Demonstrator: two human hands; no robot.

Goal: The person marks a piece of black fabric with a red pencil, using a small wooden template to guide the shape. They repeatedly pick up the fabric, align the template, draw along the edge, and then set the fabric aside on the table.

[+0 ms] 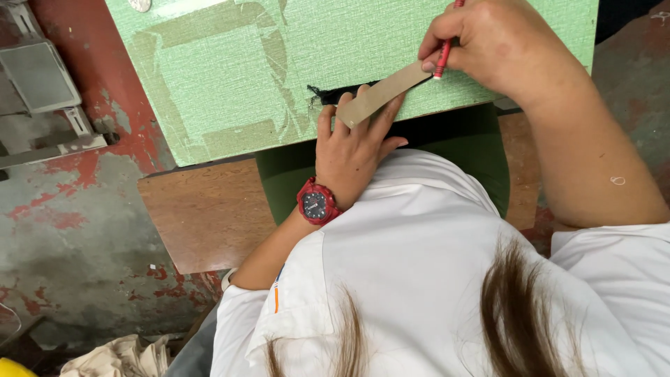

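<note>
At the near edge of the green worktop (230,77), a flat tan strip (387,91) lies slantwise, its upper end under the right hand (499,49) and its lower end under the left hand (352,143). The left hand's grip is spread flat: the fingers (380,115) press the strip down onto the worktop from below, with the thumb lying alongside at the edge. A red wristwatch (317,202) sits on that wrist. The right hand's grip is closed round a thin red pencil (443,59), pinched between thumb and fingers, and the pencil's tip touches the worktop right beside the strip's upper edge. Just left of the strip, a small dark frayed patch (322,93) marks the worktop's edge. Pale bands of old tape (209,28) cross the green surface in a rough square outline. Below the worktop, a brown wooden seat (206,209) shows to the left, and dark green cloth (279,178) covers the person's lap. Beyond the seat lies a worn floor (70,230) of grey with flaking red paint.
</note>
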